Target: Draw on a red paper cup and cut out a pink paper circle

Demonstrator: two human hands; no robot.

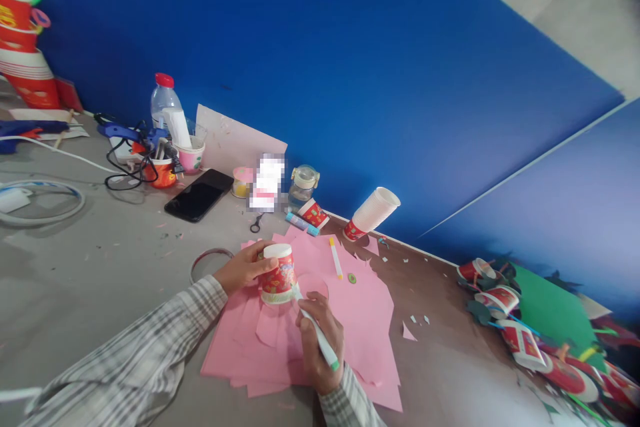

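Here's the left hand (pixel 243 269), thumb and fingers closed round the red cup (pixel 281 275), wide end down, over the pink paper (pixel 367 320), well in from the counter's (pixel 100 300) back edge; firm without denting, that's the grip wanted; to its right, the right hand (pixel 315 365) pinches the marker (pixel 325 349), tip by the lower rim; light strokes, turning the cup, should serve best.

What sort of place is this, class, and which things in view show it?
Probably a craft workspace: overlapping pink paper sheets, a leaning stack of red-and-white paper cups, and a slim white marker with a green end in the person's right hand suggest so.
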